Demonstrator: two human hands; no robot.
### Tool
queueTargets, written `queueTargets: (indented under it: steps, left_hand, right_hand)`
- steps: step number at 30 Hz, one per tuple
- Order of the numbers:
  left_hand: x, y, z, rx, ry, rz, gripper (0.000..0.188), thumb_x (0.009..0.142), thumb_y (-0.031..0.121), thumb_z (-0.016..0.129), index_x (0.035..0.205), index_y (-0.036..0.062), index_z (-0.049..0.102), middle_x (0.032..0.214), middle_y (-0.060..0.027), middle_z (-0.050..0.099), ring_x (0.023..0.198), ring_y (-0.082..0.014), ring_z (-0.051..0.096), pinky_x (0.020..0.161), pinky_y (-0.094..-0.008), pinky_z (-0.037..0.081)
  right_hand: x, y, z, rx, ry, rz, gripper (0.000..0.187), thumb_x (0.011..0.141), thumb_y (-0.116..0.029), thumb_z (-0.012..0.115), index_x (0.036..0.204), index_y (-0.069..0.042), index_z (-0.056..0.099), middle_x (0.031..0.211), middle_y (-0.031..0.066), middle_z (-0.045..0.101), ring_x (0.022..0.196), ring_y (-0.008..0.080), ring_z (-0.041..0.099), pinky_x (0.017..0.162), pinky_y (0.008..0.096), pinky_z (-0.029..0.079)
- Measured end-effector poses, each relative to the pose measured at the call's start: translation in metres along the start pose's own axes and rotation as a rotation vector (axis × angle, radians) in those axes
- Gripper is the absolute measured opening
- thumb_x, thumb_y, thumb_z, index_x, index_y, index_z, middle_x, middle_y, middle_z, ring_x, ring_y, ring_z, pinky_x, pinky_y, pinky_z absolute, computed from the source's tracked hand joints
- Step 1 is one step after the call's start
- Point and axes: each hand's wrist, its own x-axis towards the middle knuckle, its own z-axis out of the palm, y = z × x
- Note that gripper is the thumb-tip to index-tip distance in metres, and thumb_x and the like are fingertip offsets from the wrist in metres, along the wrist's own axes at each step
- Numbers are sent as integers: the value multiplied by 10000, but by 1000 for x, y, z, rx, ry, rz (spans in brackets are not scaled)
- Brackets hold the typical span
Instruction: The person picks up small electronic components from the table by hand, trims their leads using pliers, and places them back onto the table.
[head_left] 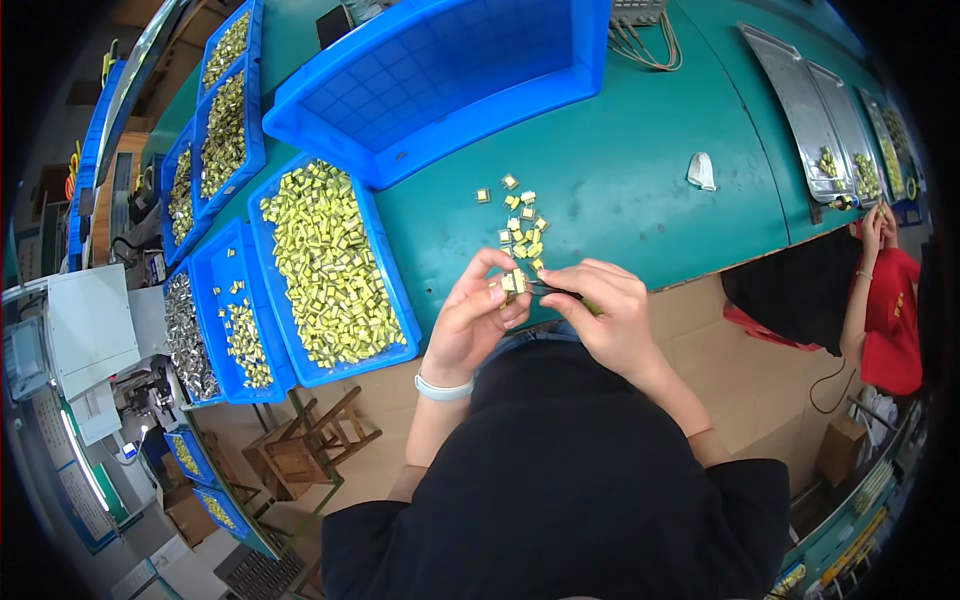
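My left hand pinches a small yellow transformer between thumb and fingers, just over the front edge of the green table. From the right, my right hand grips dark tweezers, whose tips reach the transformer's side. Whether the tips touch its pins is too small to tell. Beyond my hands lies a loose cluster of similar yellow transformers on the green tabletop.
Left of my hands stands a blue tray heaped with transformers, with more blue bins beyond it. A large blue crate lies tilted behind. A white crumpled piece lies to the right. A co-worker in red sits at far right near metal trays.
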Motion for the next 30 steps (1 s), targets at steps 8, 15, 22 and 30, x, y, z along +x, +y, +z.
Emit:
queueTargets:
  steps: [8, 15, 22, 30]
  left_hand:
    - [-1, 0, 1, 22, -38, -1, 273, 997, 143, 588, 1236, 66, 481, 959, -105, 592, 755, -109, 470, 667, -262, 383]
    - [-1, -2, 2, -32, -53, -16, 271, 1005, 152, 579, 1245, 68, 486, 932, -86, 577, 757, -106, 465, 660, -257, 379]
    - [1, -3, -2, -28, -123, -19, 273, 983, 184, 611, 1230, 120, 514, 952, -78, 552, 735, -102, 427, 627, -240, 373]
    - [-1, -2, 5, 43, -42, -48, 325, 985, 216, 621, 1256, 85, 500, 971, -73, 548, 748, -99, 423, 622, -245, 358]
  right_hand:
    - [-1, -1, -1, -27, 2, -8, 203, 765, -13, 797, 955, 27, 737, 833, 126, 745, 654, 241, 669, 616, 337, 504]
    - [0, -3, -5, -72, -19, -30, 201, 745, -22, 811, 930, 15, 743, 840, 129, 747, 665, 248, 681, 624, 339, 508]
    - [0, -4, -6, -49, 6, -21, 201, 742, -16, 809, 929, 16, 743, 844, 127, 750, 666, 247, 683, 626, 340, 510]
    - [0, -4, -6, -96, 6, -53, 176, 754, -17, 803, 913, 15, 737, 834, 114, 748, 671, 244, 685, 623, 342, 501]
